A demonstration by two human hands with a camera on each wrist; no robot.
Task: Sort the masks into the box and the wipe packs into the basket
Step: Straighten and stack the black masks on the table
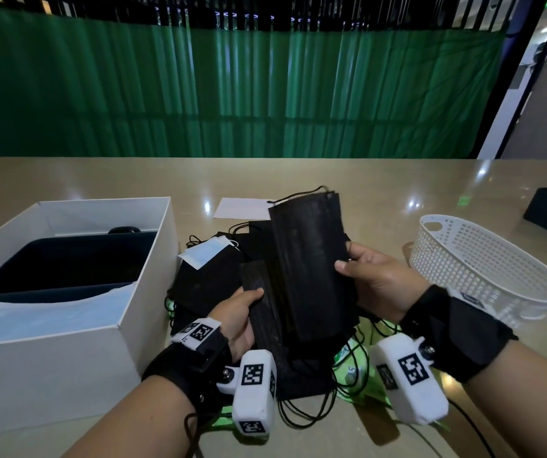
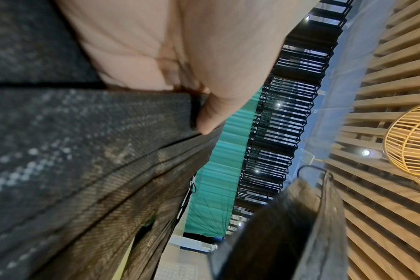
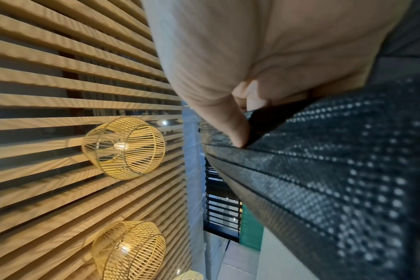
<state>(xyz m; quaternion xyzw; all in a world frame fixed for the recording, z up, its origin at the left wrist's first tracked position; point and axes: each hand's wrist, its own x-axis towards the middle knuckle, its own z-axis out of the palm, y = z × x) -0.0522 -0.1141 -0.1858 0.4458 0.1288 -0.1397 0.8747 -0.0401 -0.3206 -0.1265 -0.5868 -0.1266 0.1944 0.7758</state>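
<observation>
At my far left the box (image 1: pixel 139 269) stands open, a dark tray (image 1: pixel 63 259) inside it and pale blue masks (image 1: pixel 47 312) already lying in its near end. Just right of it a pile (image 1: pixel 206 279) of black masks sits on the table (image 1: pixel 381 180), one blue mask (image 1: pixel 204 251) on its far edge. My left hand (image 1: pixel 235 322) grips the lower left edge of a stack (image 1: pixel 308 259) of black masks, thumb on top; the left wrist view shows that thumb pressed onto the weave. The stack stands raised above the pile, between my hands. My right hand (image 1: pixel 377 282) pinches its right edge, thumb over the front. Under it, green wipe packs (image 1: pixel 351 358) peek out among the ear loops. The white basket (image 1: pixel 496 259) waits at my right, with no pack visible in it.

I judge I am mid-way through the mask step: squaring this stack. Next it must swing left over the box wall and lie flat on the blue ones, without loops snagging the pile.
</observation>
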